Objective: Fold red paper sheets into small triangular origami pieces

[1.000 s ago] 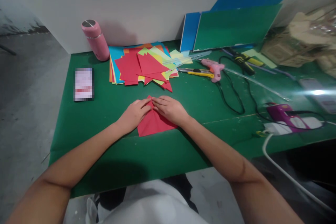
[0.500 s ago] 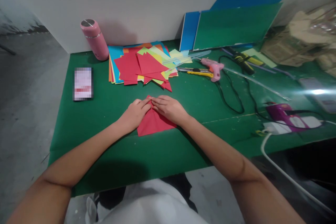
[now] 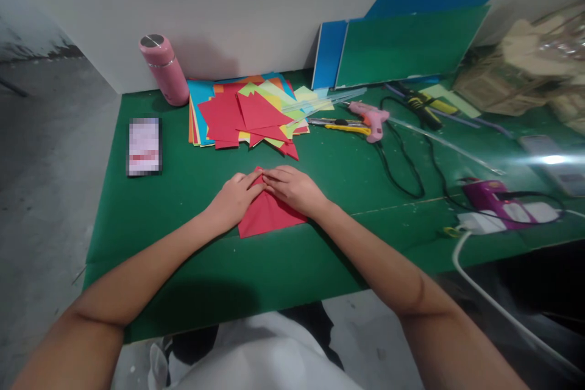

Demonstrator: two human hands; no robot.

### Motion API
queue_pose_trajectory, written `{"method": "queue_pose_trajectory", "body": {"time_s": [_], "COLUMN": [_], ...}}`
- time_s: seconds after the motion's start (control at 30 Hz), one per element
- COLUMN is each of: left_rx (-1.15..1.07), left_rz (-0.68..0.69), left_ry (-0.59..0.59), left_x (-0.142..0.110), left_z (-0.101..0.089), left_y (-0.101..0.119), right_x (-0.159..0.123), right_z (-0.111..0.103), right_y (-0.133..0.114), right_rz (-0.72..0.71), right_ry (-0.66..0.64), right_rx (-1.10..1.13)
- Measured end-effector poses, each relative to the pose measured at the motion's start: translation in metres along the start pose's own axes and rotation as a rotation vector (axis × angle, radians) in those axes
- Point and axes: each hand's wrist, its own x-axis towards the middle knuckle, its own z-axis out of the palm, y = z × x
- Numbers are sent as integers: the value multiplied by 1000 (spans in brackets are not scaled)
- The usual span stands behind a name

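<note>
A creased sheet of red paper (image 3: pixel 273 218) lies on the green tabletop in front of me, its narrow tip pointing away. My left hand (image 3: pixel 233 198) grips its left side, with the fingertips near the tip. From the other side my right hand (image 3: pixel 295 189) presses on the paper, fingers held together, and its fingertips meet those of the left hand close to the tip. Both hands cover much of the paper's upper part, so the folds under the fingers are hidden.
Behind the hands lies a pile of coloured paper (image 3: pixel 223 116), with a pink flask (image 3: pixel 167 73) at its left. A yellow utility knife (image 3: pixel 350 127) and a pink glue gun (image 3: pixel 372 119) with a cord lie right of it. A purple power adapter (image 3: pixel 487 198) sits at the right.
The hands stay at the paper's tip. My left fingers shift very slightly along the paper; otherwise the scene only drifts a little with the camera.
</note>
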Motion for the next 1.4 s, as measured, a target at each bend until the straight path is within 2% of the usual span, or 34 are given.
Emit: {"method": "queue_pose_trajectory", "body": {"time_s": [0.2,0.3,0.47,0.6,0.73,0.83,0.97,1.07,1.2,1.4], "left_rx": [56,78,58,-2,-24,-56,-93,-116,-116,-204], "left_rz": [-2,-1,2,-4,-20,-16,-1,-25,-57,87], "left_ry": [-39,-45,-27,-45,-43,-12,33,27,19,50], "left_x": [1,1,1,2,3,2,1,1,1,0], "left_z": [-3,-5,-6,-5,-5,-4,-4,-4,-4,-4], "left_y": [2,4,5,5,6,6,4,4,6,0], "right_x": [0,-2,-4,0,4,4,-2,-7,-8,-6], "right_z": [-3,-1,5,6,6,2,-11,-18,-18,-12], "right_y": [-3,-2,3,3,-1,-1,6,10,12,12], "right_rz": [78,137,73,75,167,210,185,225,283,498], "right_ry": [-44,-13,29,-7,-66,-64,-103,-135,-78,88], "right_rx": [58,112,140,161,181,252,403,418,380,453]}}
